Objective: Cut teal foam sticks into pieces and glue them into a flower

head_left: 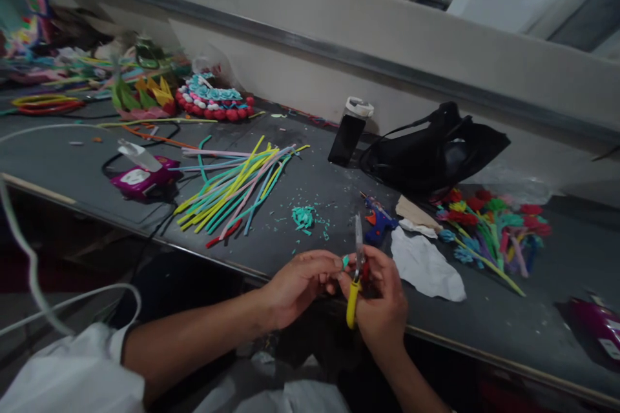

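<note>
My left hand (300, 284) pinches a small teal piece (345, 262) between thumb and fingers, just over the table's front edge. In my right hand (385, 297) is a pair of scissors (356, 293) with yellow and red on the handles, blades pointing up and away from me. The two hands nearly touch, and the teal piece is close beside the scissors. Beyond them on the table lies a little heap of teal clippings (303, 219), with bits scattered around it. What the right fingers do inside the handle loops is partly hidden.
Left lie a bundle of coloured fuzzy stems (242, 187) and a purple power strip (143, 177). A blue glue gun (378, 219), crumpled white cloth or paper (426, 264) and colourful craft flowers (494, 226) are right. Behind stand a bottle (349, 132) and black bag (431, 151).
</note>
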The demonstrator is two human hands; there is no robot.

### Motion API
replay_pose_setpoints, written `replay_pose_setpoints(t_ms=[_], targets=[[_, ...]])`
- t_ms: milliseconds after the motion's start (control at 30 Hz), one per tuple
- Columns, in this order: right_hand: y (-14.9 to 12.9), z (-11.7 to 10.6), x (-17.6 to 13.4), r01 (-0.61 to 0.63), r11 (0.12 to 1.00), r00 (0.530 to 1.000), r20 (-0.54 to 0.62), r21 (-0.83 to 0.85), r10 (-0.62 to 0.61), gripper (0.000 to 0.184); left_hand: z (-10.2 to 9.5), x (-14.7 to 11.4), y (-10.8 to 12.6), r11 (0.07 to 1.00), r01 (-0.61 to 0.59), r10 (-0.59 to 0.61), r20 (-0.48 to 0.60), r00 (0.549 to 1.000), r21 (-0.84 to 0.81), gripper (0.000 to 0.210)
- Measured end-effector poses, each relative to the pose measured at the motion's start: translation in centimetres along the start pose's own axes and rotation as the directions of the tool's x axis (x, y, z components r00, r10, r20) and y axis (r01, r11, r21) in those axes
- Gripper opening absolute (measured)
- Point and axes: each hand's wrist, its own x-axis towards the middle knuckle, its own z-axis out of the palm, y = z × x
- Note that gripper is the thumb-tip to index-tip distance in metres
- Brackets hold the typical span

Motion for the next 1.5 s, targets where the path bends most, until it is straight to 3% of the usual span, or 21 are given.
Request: replay_pose_setpoints(t_ms=[300, 533, 767, 1000, 1133, 1500], targets=[[-1.0, -0.3, 0.3, -0.214, 0.944, 0.976, 0.083, 0.251, 0.199, 0.052, -0.1, -0.3, 0.0, 0.998, -0.021, 0.021, 0.007, 1.0, 0.066, 0.007], [-1.4, -1.1, 1.0, -0.262, 0.902, 0.956, 0.218, 0.342, 0.195, 0.054, 0.3, -0.8, 0.6, 0.966, -0.094, 0.111, -0.059, 0.992, 0.24, 0.014], [-1.7, -1.7, 1.2, -0.319, 0.86, 0.946, 0.195, 0.399, 0.26, 0.047, 0.6, -0.9, 0.4, 0.903, -0.136, 0.161, -0.029, 0.986, 0.407, 0.022], [-1.7, -1.8, 1.1, -0.351, 0.821, 0.936, 0.179, 0.451, 0.302, 0.046, -0.1, -0.5, 0.7, 0.925, -0.125, 0.099, 0.089, 0.991, 0.359, 0.025], [-2.0, -1.8, 1.1, -0.377, 0.773, 0.925, 0.175, 0.51, 0.336, 0.049, -0.3, -0.4, 0.8, 0.906, -0.142, 0.117, 0.086, 0.989, 0.398, 0.027], [-2.0, -1.6, 0.6, -0.33, 0.822, 0.944, 0.146, 0.464, 0.296, 0.046, -0.6, 0.0, 0.2, 0.85, -0.271, 0.22, 0.161, 0.962, 0.451, 0.026]])
